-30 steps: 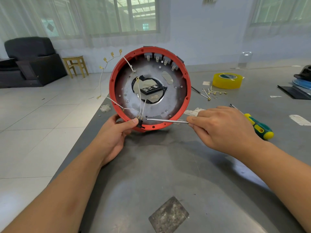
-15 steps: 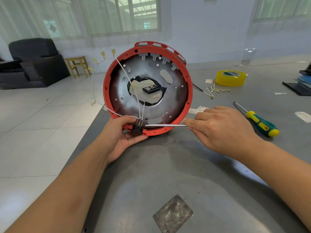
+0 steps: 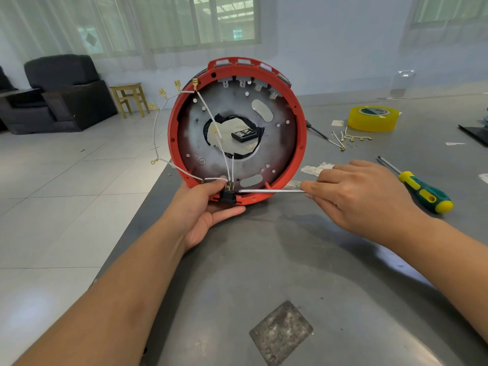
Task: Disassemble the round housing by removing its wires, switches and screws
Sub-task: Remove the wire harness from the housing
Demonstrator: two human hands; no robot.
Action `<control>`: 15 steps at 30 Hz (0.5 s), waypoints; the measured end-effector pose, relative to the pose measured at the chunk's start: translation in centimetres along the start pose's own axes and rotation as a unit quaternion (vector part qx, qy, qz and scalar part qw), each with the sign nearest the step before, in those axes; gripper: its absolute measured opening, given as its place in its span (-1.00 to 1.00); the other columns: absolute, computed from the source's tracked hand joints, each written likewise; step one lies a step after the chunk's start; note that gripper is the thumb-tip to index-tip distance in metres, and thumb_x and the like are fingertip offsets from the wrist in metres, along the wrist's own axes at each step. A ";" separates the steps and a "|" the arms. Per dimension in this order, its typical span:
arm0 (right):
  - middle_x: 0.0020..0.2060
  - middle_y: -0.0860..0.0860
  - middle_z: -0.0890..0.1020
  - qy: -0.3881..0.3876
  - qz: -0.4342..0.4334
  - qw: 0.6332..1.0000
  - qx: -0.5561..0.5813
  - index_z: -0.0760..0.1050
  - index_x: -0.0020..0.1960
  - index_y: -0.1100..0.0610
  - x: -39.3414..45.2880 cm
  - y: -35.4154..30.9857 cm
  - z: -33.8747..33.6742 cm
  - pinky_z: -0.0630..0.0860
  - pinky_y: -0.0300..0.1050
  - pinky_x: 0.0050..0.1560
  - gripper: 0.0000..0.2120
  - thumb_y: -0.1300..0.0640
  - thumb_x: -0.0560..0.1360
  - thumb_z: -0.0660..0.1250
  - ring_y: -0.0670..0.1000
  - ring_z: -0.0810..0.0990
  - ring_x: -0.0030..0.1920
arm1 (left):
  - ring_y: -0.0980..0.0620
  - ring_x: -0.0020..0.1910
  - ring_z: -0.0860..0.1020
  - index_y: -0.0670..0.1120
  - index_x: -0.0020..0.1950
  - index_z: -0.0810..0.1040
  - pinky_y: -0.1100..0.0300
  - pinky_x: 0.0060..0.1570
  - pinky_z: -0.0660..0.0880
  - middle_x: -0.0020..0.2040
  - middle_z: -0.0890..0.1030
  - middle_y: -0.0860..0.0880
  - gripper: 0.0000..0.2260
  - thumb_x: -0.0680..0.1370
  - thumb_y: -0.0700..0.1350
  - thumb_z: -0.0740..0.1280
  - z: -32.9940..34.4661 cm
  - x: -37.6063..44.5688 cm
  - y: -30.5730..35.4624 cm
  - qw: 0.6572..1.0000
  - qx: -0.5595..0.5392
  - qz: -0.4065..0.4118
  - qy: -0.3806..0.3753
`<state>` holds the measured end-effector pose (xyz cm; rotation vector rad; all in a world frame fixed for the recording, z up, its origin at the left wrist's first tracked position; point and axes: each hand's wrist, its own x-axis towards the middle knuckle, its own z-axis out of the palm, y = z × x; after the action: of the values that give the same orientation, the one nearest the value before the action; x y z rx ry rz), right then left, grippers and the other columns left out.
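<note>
The housing (image 3: 237, 130) has tipped more upright since earlier, mid-frame on the bench (image 3: 290, 260). Left hand (image 3: 203, 210) pinches the black switch (image 3: 228, 195) at its lower rim. Right hand (image 3: 361, 196) grips a metal rod (image 3: 272, 191) touching that switch.

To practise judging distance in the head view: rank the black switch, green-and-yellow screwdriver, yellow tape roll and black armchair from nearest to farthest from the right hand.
From the right hand:
1. Green-and-yellow screwdriver, just right of it.
2. Black switch, left, at the housing's bottom rim.
3. Yellow tape roll, farther back on the table.
4. Black armchair, far left.
</note>
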<state>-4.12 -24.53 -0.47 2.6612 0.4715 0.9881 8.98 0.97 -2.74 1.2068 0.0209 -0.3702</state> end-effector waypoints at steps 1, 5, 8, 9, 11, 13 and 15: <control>-0.26 0.08 0.65 -0.001 0.000 1.000 0.001 0.71 0.05 0.10 0.0 0.0 0.0 0.44 -0.05 -0.36 -0.76 0.12 0.67 0.25 0.22 0.60 -0.34 | -0.28 -0.08 0.77 -0.28 0.44 0.48 -0.11 -0.28 0.70 -0.05 0.76 -0.20 -0.65 0.65 -0.33 0.36 0.0 -0.1 0.1 1.000 0.001 -0.004 -0.003; -0.21 0.10 0.67 -0.026 -0.001 1.000 -0.004 0.70 0.10 0.09 0.0 0.0 0.1 0.45 -0.02 -0.33 -0.78 0.07 0.64 0.29 0.23 0.63 -0.27 | -0.26 -0.12 0.77 -0.32 0.43 0.47 -0.08 -0.30 0.70 -0.09 0.77 -0.24 -0.65 0.64 -0.38 0.34 -0.1 -0.2 0.2 1.000 -0.001 -0.018 -0.001; -0.16 0.11 0.69 -0.044 -0.004 0.999 -0.005 0.71 0.12 0.09 0.0 0.0 0.0 0.46 -0.03 -0.31 -0.81 0.09 0.62 0.34 0.24 0.65 -0.24 | -0.25 -0.15 0.77 -0.33 0.42 0.47 -0.09 -0.33 0.69 -0.08 0.76 -0.26 -0.66 0.63 -0.41 0.32 0.1 -0.5 0.3 1.000 0.002 -0.015 0.002; -0.17 0.11 0.69 -0.042 -0.009 0.999 -0.002 0.71 0.11 0.09 0.0 0.1 -0.1 0.47 -0.03 -0.32 -0.82 0.10 0.61 0.36 0.24 0.65 -0.25 | -0.25 -0.16 0.77 -0.33 0.43 0.47 -0.10 -0.33 0.69 -0.06 0.74 -0.28 -0.65 0.63 -0.42 0.32 0.2 -0.5 0.3 1.000 0.004 -0.013 0.005; -0.16 0.09 0.67 -0.045 -0.009 0.999 0.003 0.70 0.12 0.05 0.0 0.2 -0.3 0.51 -0.03 -0.36 -0.77 0.05 0.64 0.28 0.24 0.63 -0.25 | -0.25 -0.18 0.77 -0.34 0.44 0.45 -0.10 -0.33 0.69 -0.03 0.70 -0.28 -0.64 0.63 -0.42 0.31 0.3 -0.7 0.3 1.000 0.007 -0.012 0.007; -0.12 0.02 0.64 -0.064 0.009 0.998 0.000 0.66 0.19 -0.05 0.2 0.1 -0.5 0.46 -0.06 -0.42 -0.60 -0.06 0.68 0.05 0.20 0.62 -0.23 | -0.25 -0.17 0.77 -0.36 0.44 0.45 -0.12 -0.32 0.70 -0.02 0.69 -0.28 -0.64 0.64 -0.42 0.30 0.4 -0.8 0.4 1.000 0.010 -0.012 0.008; -0.04 -0.05 0.61 -0.091 0.017 0.996 -0.014 0.58 0.27 -0.14 0.1 0.1 -0.3 0.39 -0.11 -0.44 -0.46 -0.14 0.66 -0.15 0.15 0.61 -0.19 | -0.25 -0.15 0.77 -0.37 0.44 0.45 -0.13 -0.30 0.70 0.04 0.68 -0.31 -0.65 0.64 -0.42 0.29 0.4 -0.9 0.4 1.000 0.012 -0.015 0.008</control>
<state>-4.19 -24.59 -0.18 2.7095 0.3720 0.7470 8.21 0.97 -2.05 1.2343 0.0478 -0.3881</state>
